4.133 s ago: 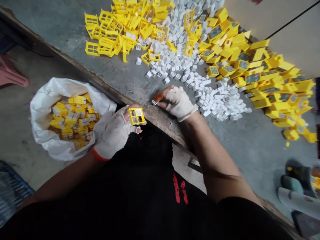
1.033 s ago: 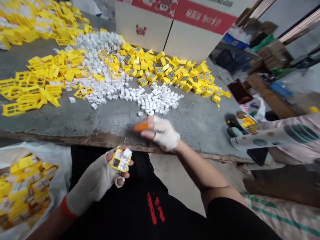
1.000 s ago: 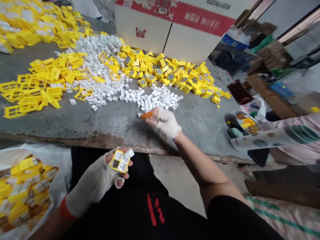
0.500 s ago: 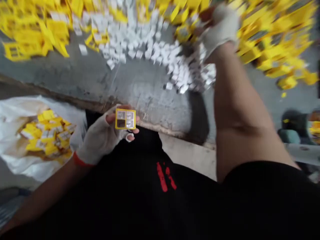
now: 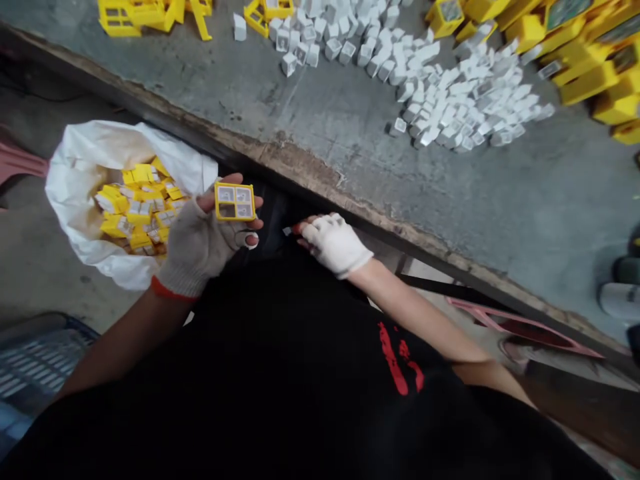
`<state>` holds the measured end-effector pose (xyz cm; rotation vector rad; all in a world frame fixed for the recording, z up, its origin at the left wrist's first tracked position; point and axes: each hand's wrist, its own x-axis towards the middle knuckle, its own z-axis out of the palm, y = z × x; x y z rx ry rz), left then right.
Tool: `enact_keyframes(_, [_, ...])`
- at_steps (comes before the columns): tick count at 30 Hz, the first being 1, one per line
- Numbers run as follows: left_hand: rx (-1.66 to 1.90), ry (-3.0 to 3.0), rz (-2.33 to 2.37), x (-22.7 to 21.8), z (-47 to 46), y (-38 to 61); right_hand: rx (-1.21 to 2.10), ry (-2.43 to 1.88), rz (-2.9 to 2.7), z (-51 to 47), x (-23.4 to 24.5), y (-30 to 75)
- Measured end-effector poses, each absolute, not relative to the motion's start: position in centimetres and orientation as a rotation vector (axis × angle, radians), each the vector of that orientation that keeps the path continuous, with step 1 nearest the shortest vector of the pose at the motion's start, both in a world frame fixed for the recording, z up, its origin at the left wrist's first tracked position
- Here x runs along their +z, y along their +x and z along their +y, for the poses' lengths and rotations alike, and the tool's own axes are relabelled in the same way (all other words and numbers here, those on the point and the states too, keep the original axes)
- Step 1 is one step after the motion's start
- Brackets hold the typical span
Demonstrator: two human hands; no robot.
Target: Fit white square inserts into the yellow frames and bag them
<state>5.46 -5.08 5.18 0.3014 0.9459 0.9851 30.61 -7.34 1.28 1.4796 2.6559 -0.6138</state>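
Note:
My left hand [image 5: 194, 245], in a white fingerless glove with an orange cuff, grips a small yellow four-part frame [image 5: 235, 217] by its edges. White pieces fill three of its compartments; the lower left one looks dark. To the right, in front of the dark shirt, is my right hand [image 5: 339, 244], gloved the same way with fingers curled together. A small white piece [image 5: 287, 231] shows at its fingertips, mostly hidden. Beyond the hands, a heap of small white blocks [image 5: 465, 100] lies on the grey worktable [image 5: 320, 120].
A white sack [image 5: 70, 173] holding several yellow-and-white units [image 5: 143, 207] stands left of my left hand. Yellow cases [image 5: 585, 73] pile up at the right back, and yellow frames [image 5: 120, 19] at the left back. The worktable's worn edge [image 5: 300, 160] runs diagonally. A blue crate [image 5: 40, 360] sits lower left.
My right hand has come back from the piles on the table to near my left hand, with a small white piece at its fingers. The view has shifted; my left hand still holds the frame.

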Motion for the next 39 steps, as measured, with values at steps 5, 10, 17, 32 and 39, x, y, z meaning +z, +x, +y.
enact_keyframes(5, [0.974,0.299,0.929,5.7,-6.6,5.5,-0.501,1.509,2.483,-6.4,-0.9,26.9])
enact_keyframes(10, [1.001,0.322,0.89,6.2,-7.0,5.0,-0.812,1.731,2.679,-6.8,0.5,30.0])
enact_keyframes(17, [0.921,0.393,0.774,6.9,-5.6,7.3,-2.058,2.329,2.811,-7.3,4.7,35.1])
enact_keyframes(32, [1.304,1.215,0.836,7.4,-4.7,11.3,-1.604,2.425,3.168,-5.5,7.3,32.3])
enact_keyframes(39, [1.599,1.786,0.587,4.2,-1.6,11.0,-0.678,2.136,3.497,-4.1,8.1,32.1])
